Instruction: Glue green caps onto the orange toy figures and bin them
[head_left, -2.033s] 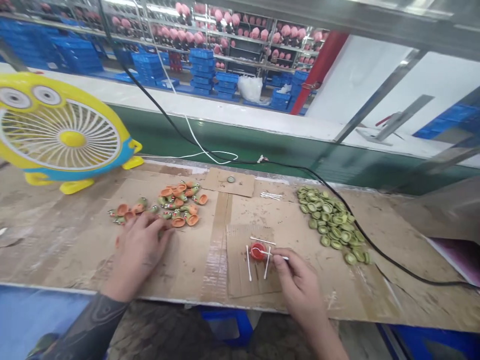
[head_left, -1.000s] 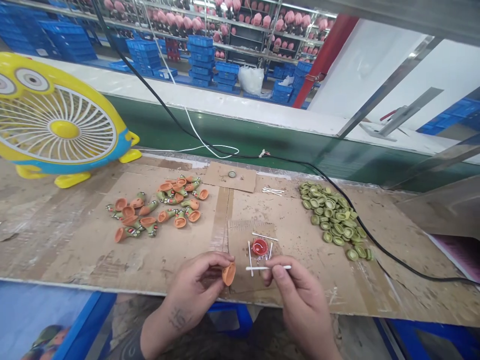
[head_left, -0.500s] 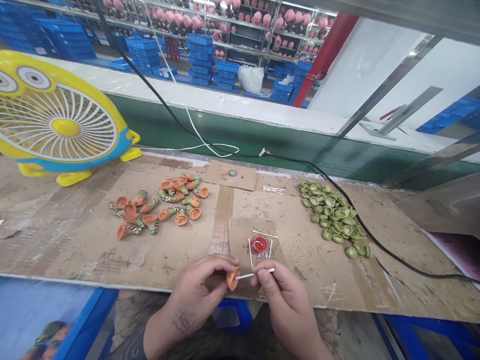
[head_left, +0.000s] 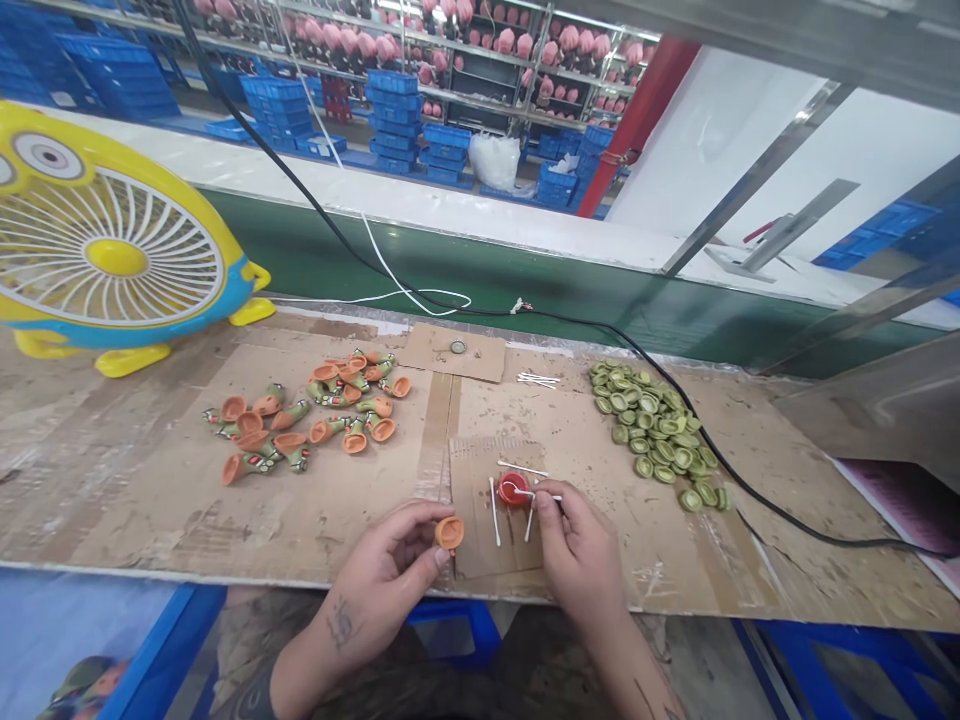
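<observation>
Separated since the previous frame, the hands are now apart: the left hand has drawn away from the right hand, and the two no longer meet over one object. Fingers and thumb of the left hand grip a hollow orange cup-shaped piece, its open mouth facing up, just left of the red cap, the landmark here. The right hand pinches a cotton swab whose tip lies at the red cap — contact with the cap's contents cannot be told.

The red cap sits on a cardboard pad on the bench, with three loose swabs lying around it. Left of the red cap lies a scattered group of orange-and-green moulded pieces; to its right, a heap of green rings. Beyond it are a small cardboard sheet bearing a metal cap and a bundle of white swabs. Far left of it stands a yellow fan.
</observation>
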